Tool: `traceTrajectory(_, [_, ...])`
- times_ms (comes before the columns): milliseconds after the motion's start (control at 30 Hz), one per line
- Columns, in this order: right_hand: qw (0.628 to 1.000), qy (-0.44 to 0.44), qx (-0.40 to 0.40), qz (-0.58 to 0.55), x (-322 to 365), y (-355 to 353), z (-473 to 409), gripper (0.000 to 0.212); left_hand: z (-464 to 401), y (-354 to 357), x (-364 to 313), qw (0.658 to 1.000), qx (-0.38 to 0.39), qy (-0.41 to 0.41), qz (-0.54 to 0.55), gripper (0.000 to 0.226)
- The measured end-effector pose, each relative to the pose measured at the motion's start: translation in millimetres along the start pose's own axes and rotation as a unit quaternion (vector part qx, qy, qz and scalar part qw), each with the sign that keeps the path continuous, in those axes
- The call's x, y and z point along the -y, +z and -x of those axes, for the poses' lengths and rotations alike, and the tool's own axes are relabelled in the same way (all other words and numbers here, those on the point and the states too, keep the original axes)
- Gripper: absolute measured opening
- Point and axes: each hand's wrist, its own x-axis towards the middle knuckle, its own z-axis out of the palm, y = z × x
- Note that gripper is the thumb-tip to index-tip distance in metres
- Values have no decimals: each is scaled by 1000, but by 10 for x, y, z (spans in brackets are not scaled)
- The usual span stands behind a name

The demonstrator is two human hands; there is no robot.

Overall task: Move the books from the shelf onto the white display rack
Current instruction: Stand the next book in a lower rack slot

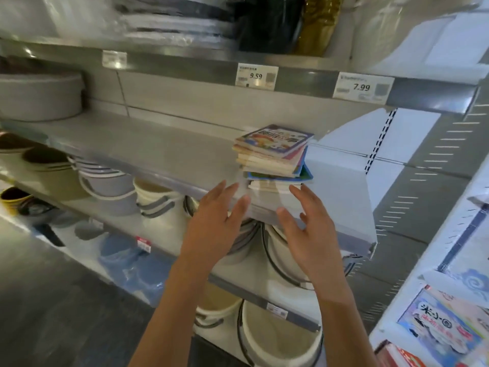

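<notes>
A long grey metal shelf (pixel 148 152) carries a small, slightly skewed stack of thin colourful paperback books (pixel 274 154) near its right end, close to the front edge. Far to the left on the same shelf sits a round grey lidded tub (pixel 39 95). The lower grey shelf (pixel 232 276) beneath carries round plastic buckets with handles (pixel 156 200), set in a row.

Near the right end of the grey shelf (pixel 148 152), the stack of books (pixel 274 154) shows a blue top cover with a multicoloured cartoon print, then cream, pink and green edges. Below hang pails (pixel 156 200) in cream, grey and what looks like pale blue through the blur. The white display rack (pixel 412 308) carries a blue-and-white patterned cover (pixel 444 324) at its lower right.
</notes>
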Motion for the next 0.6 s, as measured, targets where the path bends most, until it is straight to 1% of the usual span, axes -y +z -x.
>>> traceTrajectory(167, [999, 18, -21, 31, -21, 195, -368, 49, -515, 51, 169, 999, 8, 19, 41, 78])
traceTrajectory(200, [999, 25, -24, 34, -32, 222, -455, 49, -627, 79, 198, 999, 9, 19, 44, 76])
traceTrajectory(300, [998, 33, -32, 32, -84, 295, -728, 47, -1006, 208, 273, 999, 10, 17, 48, 57])
traceTrajectory(367, [998, 24, -39, 33, -144, 345, -927, 43, -1263, 298, 298, 999, 11, 16, 41, 54])
traceTrajectory(500, [997, 53, -44, 36, -276, 415, -1352, 38, -1771, 431, 389, 999, -16, 16, 29, 52])
traceTrajectory(600, [995, 65, -54, 50, -418, 469, -1653, 35, -2163, 538, 433, 998, -30, -1, 56, 47])
